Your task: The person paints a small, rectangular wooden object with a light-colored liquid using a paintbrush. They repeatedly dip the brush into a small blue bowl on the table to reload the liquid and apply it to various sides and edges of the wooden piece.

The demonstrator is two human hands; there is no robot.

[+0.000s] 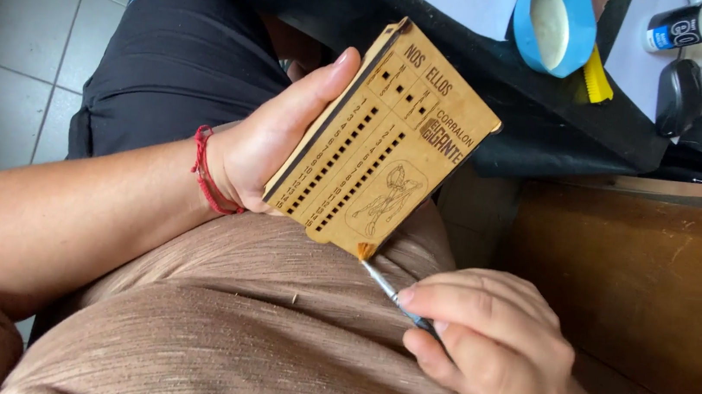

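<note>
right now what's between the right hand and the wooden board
Only the thin paintbrush: the right hand grips its handle, bristles touching the wooden board, in the head view.

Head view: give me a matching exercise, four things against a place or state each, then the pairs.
Things:
1. wooden board
2. brush
3. blue tape roll
4. red string

Places or states:
A. around the left wrist
B. on the dark surface at top
C. held in the left hand
D. pinched in the right hand, tip at the board's corner

Pairs: 1-C, 2-D, 3-B, 4-A
</note>
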